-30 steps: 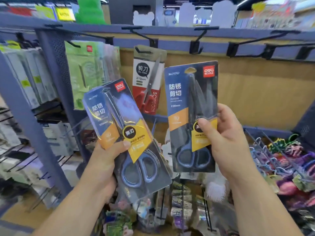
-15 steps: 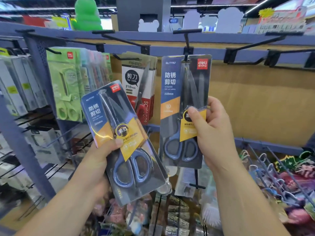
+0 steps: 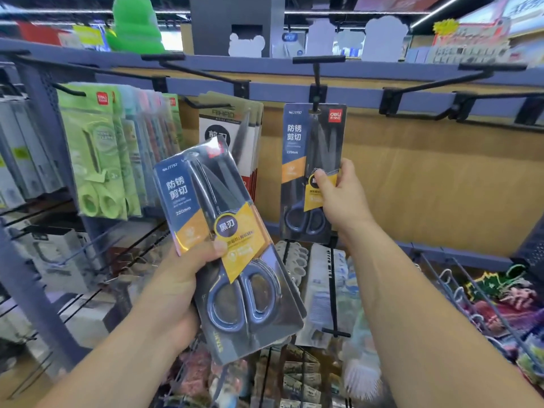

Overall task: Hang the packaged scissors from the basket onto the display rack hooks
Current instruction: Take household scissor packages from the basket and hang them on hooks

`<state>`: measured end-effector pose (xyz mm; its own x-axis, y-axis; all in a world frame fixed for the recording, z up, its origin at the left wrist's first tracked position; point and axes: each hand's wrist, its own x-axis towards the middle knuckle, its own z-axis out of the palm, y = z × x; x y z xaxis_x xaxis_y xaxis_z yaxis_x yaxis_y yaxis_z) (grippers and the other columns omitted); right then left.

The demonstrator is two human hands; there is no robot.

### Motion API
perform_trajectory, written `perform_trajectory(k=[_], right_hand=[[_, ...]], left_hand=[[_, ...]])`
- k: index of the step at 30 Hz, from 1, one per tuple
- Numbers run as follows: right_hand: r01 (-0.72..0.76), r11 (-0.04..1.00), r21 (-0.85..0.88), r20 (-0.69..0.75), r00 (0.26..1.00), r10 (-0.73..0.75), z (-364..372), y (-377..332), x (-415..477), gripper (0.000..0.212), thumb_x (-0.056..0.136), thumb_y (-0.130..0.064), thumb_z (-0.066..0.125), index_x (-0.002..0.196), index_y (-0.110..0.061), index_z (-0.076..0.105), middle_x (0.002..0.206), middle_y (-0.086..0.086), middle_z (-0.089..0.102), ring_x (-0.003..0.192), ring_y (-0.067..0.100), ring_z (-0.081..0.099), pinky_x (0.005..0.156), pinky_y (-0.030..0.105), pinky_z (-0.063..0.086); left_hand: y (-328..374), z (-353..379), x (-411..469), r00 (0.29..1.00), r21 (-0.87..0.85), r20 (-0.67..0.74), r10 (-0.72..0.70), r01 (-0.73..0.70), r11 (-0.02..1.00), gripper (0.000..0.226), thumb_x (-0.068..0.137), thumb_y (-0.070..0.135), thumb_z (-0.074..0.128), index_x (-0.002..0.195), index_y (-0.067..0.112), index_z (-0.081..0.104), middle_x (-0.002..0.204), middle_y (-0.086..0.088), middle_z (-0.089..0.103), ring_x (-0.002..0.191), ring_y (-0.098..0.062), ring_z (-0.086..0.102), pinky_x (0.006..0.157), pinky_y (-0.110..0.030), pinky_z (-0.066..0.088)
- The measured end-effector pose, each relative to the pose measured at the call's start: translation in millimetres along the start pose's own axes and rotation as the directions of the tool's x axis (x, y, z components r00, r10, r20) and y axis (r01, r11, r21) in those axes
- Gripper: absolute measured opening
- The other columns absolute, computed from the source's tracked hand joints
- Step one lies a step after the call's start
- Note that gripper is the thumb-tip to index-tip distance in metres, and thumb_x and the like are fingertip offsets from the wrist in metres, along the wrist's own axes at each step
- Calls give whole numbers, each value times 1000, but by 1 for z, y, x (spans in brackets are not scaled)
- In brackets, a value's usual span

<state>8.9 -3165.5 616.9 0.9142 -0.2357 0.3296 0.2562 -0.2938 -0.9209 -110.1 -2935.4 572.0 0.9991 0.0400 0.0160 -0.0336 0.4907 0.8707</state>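
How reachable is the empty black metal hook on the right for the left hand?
Probably not easily. The left hand grips dark blue packaged scissors, and the right hand, holding a second pack, lies between it and the empty black metal hook. It would have to cross that arm.

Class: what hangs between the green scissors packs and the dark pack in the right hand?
Head view: white-and-red AIHAO scissors packs hang there.

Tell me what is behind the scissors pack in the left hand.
The edge of a second pack shows behind the front pack in the left hand; whether more lie there is hidden. Further back hang red-and-white scissors packs, partly covered.
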Motion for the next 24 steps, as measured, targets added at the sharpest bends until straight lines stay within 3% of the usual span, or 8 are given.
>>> perform_trajectory(k=[2, 4, 6, 8, 11, 17, 22, 24], right_hand=[[6, 996, -93, -78, 997, -13, -4, -3, -9, 54, 102, -43, 62, 149, -25, 41, 131, 3, 60, 117, 19, 61, 104, 42, 50], [42, 995, -95, -157, 986, -57, -9, -15, -36, 64, 97, -55, 63, 151, -30, 41, 141, 2, 51, 127, 17, 54, 109, 40, 46], [93, 996, 4, -56, 994, -93, -12, -30, -74, 65, 83, -67, 66, 139, -37, 52, 133, -7, 58, 122, 11, 58, 101, 32, 49], [117, 993, 25, 179, 977, -119, -12, -43, -114, 74, 63, -72, 75, 129, -44, 58, 124, -18, 63, 117, -1, 60, 92, 21, 49], [213, 972, -98, 369, 915, -163, -2, -42, -145, 86, 56, -56, 94, 132, -48, 55, 127, -23, 62, 121, -7, 56, 93, 16, 49], [149, 988, -49, 240, 962, -133, 0, -30, -155, 83, 68, -25, 97, 139, -38, 58, 122, -21, 70, 114, -9, 61, 91, 11, 50], [71, 994, 87, 184, 979, -86, -3, -26, -161, 52, 76, -12, 92, 120, -31, 71, 109, -12, 79, 102, 8, 74, 93, 41, 60], [50, 990, 135, 163, 984, -72, -2, -21, -164, 47, 76, -12, 92, 113, -31, 70, 107, -8, 79, 100, 13, 75, 91, 44, 59]], left_hand=[[-3, 2, 0, 998, -49, 59, 19, -16, 999, 66, 57, 13, 80, 122, 15, 69, 112, -14, 79, 86, -29, 79, 69, -41, 65], [-4, 6, 0, 993, -62, 113, 40, -33, 998, 62, 63, 3, 75, 124, 14, 69, 111, -15, 79, 84, -29, 78, 67, -39, 65], [-6, 8, 2, 994, -86, 99, 57, -48, 995, 59, 68, 8, 70, 127, 12, 68, 114, -16, 79, 87, -30, 78, 69, -40, 65], [-7, 14, 1, 993, -94, 92, 75, -66, 993, 57, 70, 9, 69, 127, 11, 68, 117, -18, 78, 92, -33, 78, 74, -44, 66], [-9, 22, 0, 995, -119, 89, 45, -34, 992, 56, 71, 8, 70, 127, 10, 69, 118, -21, 77, 97, -38, 77, 77, -49, 65], [-10, 30, -7, 989, -151, 145, -13, 35, 988, 56, 77, 3, 78, 132, 10, 69, 123, -20, 75, 105, -40, 76, 80, -51, 65], [-12, 36, -14, 984, -209, 172, -35, 71, 975, 50, 83, 16, 67, 133, 14, 68, 122, -18, 76, 98, -35, 78, 75, -46, 66], [-12, 35, -15, 986, -208, 167, -25, 60, 976, 47, 84, 17, 67, 131, 14, 70, 120, -18, 77, 97, -34, 79, 73, -44, 66]])
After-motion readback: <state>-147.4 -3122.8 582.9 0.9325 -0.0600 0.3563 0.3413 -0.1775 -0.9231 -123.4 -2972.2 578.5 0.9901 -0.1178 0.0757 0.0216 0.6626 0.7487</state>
